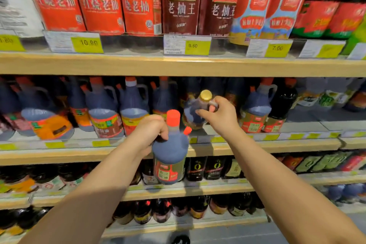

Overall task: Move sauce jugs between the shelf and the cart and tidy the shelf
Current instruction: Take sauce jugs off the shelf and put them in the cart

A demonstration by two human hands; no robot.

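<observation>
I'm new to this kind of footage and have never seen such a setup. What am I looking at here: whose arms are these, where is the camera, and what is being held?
There is no machine here: these are a person's two bare arms. The single picture comes from a wide-angle camera worn on their head, looking forward and down at a shop shelf stocked with sauce jugs, with yellow price tags along the shelf edges. The left hand grips a red-capped jug near its neck, holding it in front of the shelf. The right hand grips the handle of a gold-capped jug at the middle shelf.
</observation>
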